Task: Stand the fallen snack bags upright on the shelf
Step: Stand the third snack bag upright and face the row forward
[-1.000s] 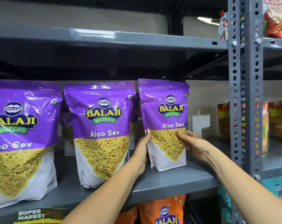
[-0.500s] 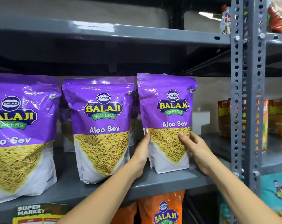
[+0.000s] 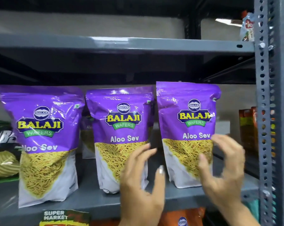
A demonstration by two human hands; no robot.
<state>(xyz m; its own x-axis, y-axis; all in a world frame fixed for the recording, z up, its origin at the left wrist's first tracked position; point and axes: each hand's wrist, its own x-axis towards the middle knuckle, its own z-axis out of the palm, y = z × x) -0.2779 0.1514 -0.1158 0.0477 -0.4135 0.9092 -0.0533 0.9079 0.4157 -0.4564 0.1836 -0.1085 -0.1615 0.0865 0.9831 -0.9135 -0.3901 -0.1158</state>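
Three purple Balaji Aloo Sev bags stand upright in a row on the grey shelf (image 3: pixel 92 204): a left bag (image 3: pixel 43 144), a middle bag (image 3: pixel 120 136) and a right bag (image 3: pixel 187 124). My left hand (image 3: pixel 143 181) hovers in front of the gap between the middle and right bags, fingers spread, holding nothing. My right hand (image 3: pixel 224 170) is in front of the right bag's lower right side, fingers apart and blurred, off the bag. More purple bags (image 3: pixel 87 136) stand behind the front row.
A perforated grey upright post (image 3: pixel 271 111) bounds the shelf on the right. Orange boxes (image 3: pixel 247 128) stand beyond it. A green and black bag (image 3: pixel 1 152) lies at the far left. Orange Balaji bags (image 3: pixel 182 217) and a supermarket label (image 3: pixel 63 217) sit below the shelf.
Both hands have let go of the right bag and pulled back toward me. That bag now stands on its own. The camera has moved closer and to the left.
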